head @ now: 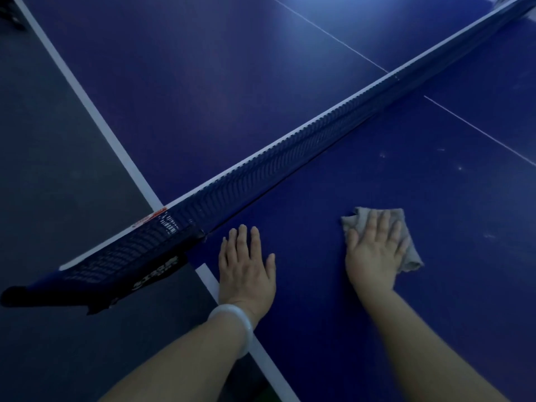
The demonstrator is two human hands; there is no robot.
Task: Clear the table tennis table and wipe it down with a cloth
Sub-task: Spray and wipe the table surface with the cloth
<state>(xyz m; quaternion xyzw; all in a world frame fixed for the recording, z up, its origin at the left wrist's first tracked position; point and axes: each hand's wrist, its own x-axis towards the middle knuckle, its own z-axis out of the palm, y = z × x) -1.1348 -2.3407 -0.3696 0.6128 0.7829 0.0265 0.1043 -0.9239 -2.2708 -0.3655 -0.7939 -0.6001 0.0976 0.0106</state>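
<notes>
Right hand [375, 250] flat, fingers straight, pressing grey cloth [412, 256] — partly hidden; left hand [246, 268] flat on blue table [319, 314] near net [261, 169] — dim.

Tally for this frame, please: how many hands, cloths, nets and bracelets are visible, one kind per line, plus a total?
Hands: 2, the left hand flat on the table and the right hand pressing the cloth
Cloths: 1, the grey cloth
Nets: 1, the net
Bracelets: 1, the pale bracelet on the left wrist
Total: 5
</notes>
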